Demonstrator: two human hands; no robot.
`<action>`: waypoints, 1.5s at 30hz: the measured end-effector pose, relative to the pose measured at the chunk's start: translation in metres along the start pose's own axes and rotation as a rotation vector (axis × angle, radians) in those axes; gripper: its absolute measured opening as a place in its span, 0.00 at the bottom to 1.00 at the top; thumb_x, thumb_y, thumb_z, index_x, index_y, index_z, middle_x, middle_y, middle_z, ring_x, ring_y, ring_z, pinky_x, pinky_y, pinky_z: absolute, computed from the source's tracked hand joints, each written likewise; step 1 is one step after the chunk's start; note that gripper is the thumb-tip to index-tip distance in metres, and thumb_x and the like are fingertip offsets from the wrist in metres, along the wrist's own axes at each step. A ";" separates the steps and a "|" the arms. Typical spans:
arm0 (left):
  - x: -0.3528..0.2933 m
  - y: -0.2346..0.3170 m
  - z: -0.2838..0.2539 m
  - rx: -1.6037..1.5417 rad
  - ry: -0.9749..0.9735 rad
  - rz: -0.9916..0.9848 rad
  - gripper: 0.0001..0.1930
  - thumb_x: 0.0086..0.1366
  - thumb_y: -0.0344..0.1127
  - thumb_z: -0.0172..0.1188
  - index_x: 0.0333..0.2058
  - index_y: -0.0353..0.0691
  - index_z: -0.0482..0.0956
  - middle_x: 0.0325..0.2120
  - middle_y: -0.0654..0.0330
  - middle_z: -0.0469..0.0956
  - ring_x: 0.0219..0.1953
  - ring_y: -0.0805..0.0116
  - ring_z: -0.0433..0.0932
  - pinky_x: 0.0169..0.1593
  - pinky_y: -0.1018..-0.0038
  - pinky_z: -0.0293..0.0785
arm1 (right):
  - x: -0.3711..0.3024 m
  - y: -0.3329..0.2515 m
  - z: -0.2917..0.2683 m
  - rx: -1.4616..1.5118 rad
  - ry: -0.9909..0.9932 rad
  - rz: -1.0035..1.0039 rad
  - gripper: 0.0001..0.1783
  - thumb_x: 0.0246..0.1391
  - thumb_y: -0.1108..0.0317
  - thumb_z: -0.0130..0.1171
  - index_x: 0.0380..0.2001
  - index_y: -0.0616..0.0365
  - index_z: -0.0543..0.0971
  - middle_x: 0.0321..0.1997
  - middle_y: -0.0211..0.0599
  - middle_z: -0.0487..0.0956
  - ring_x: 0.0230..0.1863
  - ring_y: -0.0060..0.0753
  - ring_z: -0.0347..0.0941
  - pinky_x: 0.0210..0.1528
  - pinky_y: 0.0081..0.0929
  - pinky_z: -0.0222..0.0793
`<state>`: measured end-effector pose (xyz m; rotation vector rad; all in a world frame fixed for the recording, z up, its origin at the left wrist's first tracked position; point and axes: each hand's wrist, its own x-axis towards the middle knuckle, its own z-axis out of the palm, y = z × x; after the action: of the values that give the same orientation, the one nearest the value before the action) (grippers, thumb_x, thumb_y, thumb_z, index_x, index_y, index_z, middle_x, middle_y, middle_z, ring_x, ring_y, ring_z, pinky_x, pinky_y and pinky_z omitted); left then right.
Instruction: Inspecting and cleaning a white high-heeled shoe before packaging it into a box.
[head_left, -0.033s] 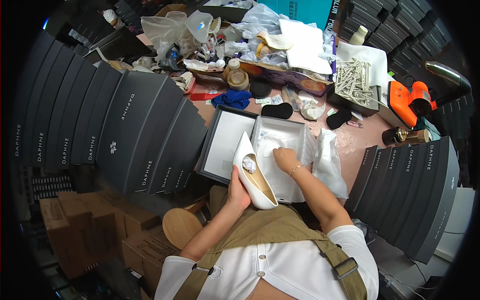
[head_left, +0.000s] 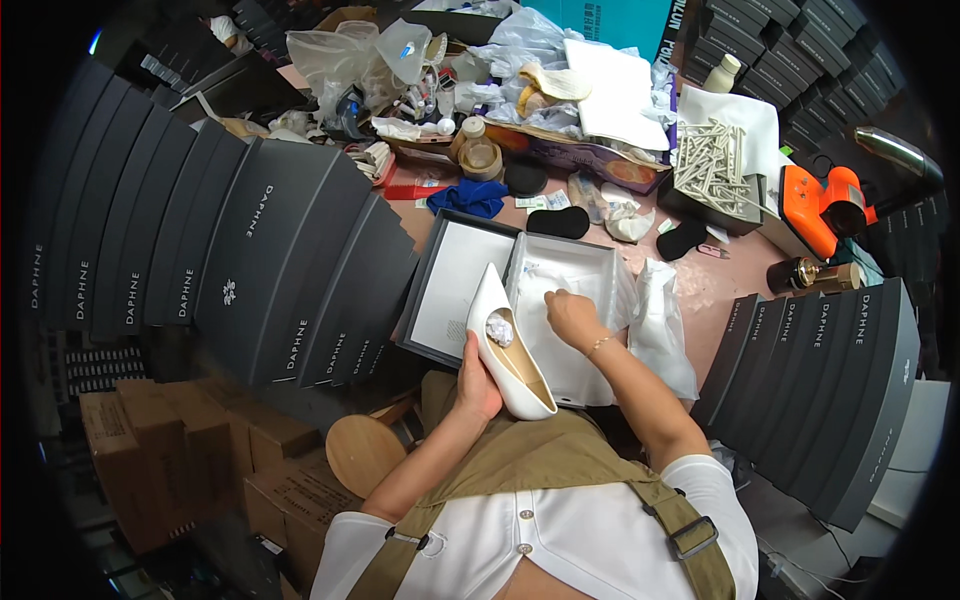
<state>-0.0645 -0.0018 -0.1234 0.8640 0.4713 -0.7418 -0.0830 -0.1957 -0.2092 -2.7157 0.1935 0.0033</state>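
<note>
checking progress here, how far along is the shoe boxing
Done: the dark grey shoe box lies open on the pink table, its lid beside it, white tissue paper lining it. In hand: the left hand holds a white pointed pump with a paper wad inside, while the right hand presses the tissue. Left: the pump is not yet in the box, and the lid is off.

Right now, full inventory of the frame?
shoe: 1, white, pointed, paper-stuffed, in left hand
shoe box: 1, dark, open, white paper inside, table centre
dark shoe boxes: rows, left and right of table
cardboard cartons: several, brown, lower left
stool: 1, wooden, round, below box
orange tool: 1, table right
blue cloth: 1, behind box
plastic bags: several, clear, table rear
left hand: holds shoe
right hand: on paper in box
</note>
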 end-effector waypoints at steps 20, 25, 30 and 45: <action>-0.017 -0.010 0.007 0.016 -0.108 -0.231 0.30 0.71 0.55 0.34 0.60 0.38 0.57 0.58 0.54 0.62 0.61 0.60 0.62 0.63 0.62 0.59 | -0.015 -0.062 -0.044 0.011 0.084 -0.491 0.08 0.47 0.64 0.57 0.25 0.56 0.73 0.23 0.31 0.72 0.24 0.35 0.74 0.25 0.33 0.68; -0.029 -0.014 0.001 0.011 -0.070 -0.281 0.30 0.71 0.57 0.35 0.60 0.40 0.57 0.59 0.53 0.62 0.61 0.59 0.61 0.64 0.62 0.58 | -0.033 -0.068 -0.042 0.028 0.022 -0.452 0.10 0.48 0.61 0.57 0.25 0.56 0.75 0.24 0.33 0.76 0.25 0.33 0.76 0.26 0.30 0.67; -0.031 -0.016 -0.002 0.058 -0.092 -0.271 0.31 0.70 0.58 0.38 0.60 0.40 0.57 0.58 0.54 0.63 0.60 0.61 0.62 0.64 0.63 0.57 | -0.034 -0.065 -0.041 0.050 0.067 -0.466 0.09 0.46 0.61 0.58 0.24 0.55 0.74 0.23 0.31 0.76 0.24 0.31 0.75 0.26 0.30 0.65; -0.025 -0.010 -0.003 0.018 -0.099 -0.084 0.31 0.70 0.58 0.35 0.62 0.40 0.55 0.60 0.55 0.60 0.61 0.62 0.60 0.64 0.65 0.58 | -0.052 -0.086 -0.067 0.664 -0.293 -0.221 0.29 0.62 0.47 0.40 0.49 0.64 0.69 0.52 0.54 0.68 0.57 0.54 0.61 0.65 0.58 0.42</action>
<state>-0.0892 0.0062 -0.1140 0.8237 0.4151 -0.8636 -0.1247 -0.1380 -0.1110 -2.0293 -0.1679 0.2288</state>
